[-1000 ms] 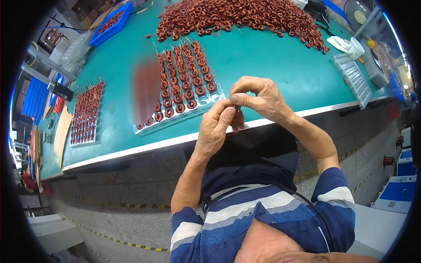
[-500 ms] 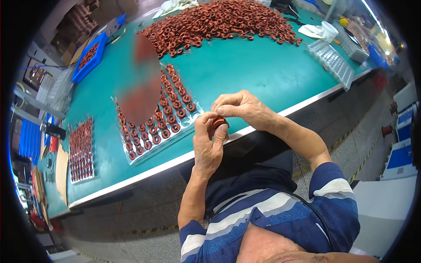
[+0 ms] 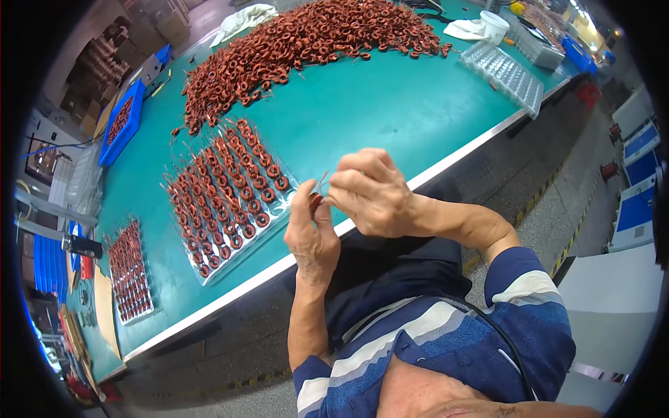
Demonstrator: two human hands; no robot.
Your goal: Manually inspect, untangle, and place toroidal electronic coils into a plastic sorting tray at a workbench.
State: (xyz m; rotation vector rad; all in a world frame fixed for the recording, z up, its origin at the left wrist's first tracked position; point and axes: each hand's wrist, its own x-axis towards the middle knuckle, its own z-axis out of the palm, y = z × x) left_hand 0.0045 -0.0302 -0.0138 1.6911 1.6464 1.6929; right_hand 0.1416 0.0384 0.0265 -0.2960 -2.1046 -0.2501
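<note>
Between the thumb and fingers of my left hand (image 3: pixel 311 237) sits a small ring coil (image 3: pixel 316 201) wound with reddish copper wire. A thin wire lead (image 3: pixel 323 180) sticks up from it. My right hand (image 3: pixel 376 195) is curled closed right beside the coil, its fingertips at the coil's right side; what they pinch is hidden. Both hands are above the table's near edge. Left of them lies a clear plastic tray (image 3: pixel 221 273) filled with rows of similar coils, their leads pointing up.
A large heap of loose coils (image 3: pixel 306 49) covers the far side of the green table (image 3: pixel 362 104). At the left stand a second filled tray (image 3: pixel 131 279) and a blue bin (image 3: pixel 132 132) of coils. Empty clear trays (image 3: pixel 505 76), a white cup (image 3: pixel 493 28) and cloths are at the far right.
My right hand has turned, its fingers now curled beside the coil instead of over its top. The coil's wire lead now shows between the hands. The table view has shifted somewhat left.
</note>
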